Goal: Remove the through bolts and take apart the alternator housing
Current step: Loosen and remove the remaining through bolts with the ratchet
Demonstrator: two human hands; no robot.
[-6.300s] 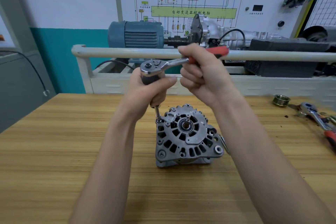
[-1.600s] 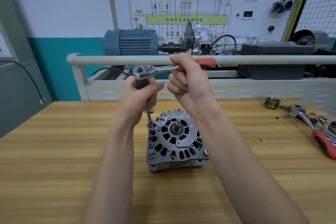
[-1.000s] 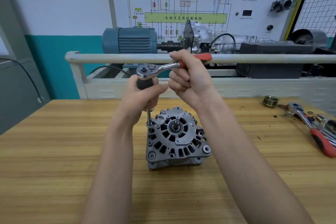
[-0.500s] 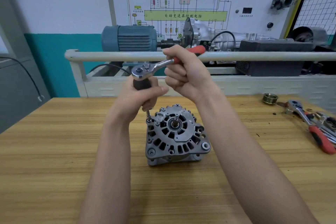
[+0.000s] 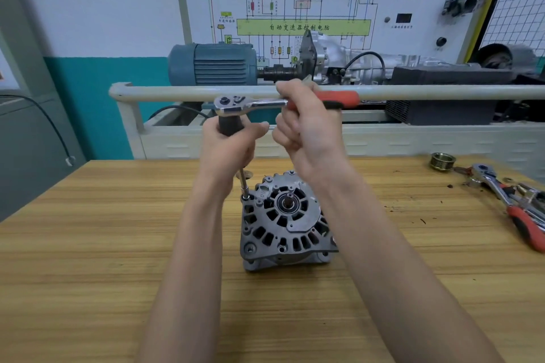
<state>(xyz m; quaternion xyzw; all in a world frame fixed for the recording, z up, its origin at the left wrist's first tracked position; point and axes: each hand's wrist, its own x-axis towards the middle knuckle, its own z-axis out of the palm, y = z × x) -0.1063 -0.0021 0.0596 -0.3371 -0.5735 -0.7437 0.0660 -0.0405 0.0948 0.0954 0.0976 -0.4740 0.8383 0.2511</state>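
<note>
Here, mid-frame, the left hand (image 5: 228,150) grips the extension bar (image 5: 243,183) above the alternator (image 5: 284,222) — right hand (image 5: 308,132) clasps the ratchet (image 5: 283,102).

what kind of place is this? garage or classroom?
Likely an automotive training workshop: a wiring-diagram board on the wall, a motor-driven gearbox rig behind the rail, and an alternator on a wooden bench.

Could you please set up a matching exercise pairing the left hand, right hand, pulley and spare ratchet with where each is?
Things:
1. left hand
2. right hand
3. pulley
4. spare ratchet

Places:
A. lying on the table at the far right
B. gripping the red ratchet handle
C. standing on the table just left of the spare ratchet
D. wrapped round the black extension grip under the ratchet head

Pairs: 1-D, 2-B, 3-C, 4-A
</note>
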